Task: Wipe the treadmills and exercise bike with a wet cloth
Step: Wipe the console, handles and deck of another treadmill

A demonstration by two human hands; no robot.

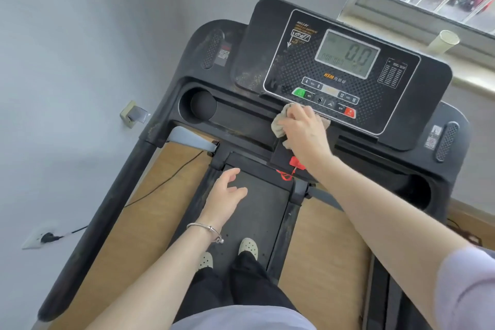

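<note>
Treadmill console being wiped. The wet cloth is bunched under the right hand, whose fingers are curled over it so that it can be pressed against the lower edge of the console, just beside the button row; dusty smears remain on the panel's left part. The left hand is held free above the belt, fingers loosely spread and gripping nothing, probably for balance. The red safety key hangs just below the cloth.
</note>
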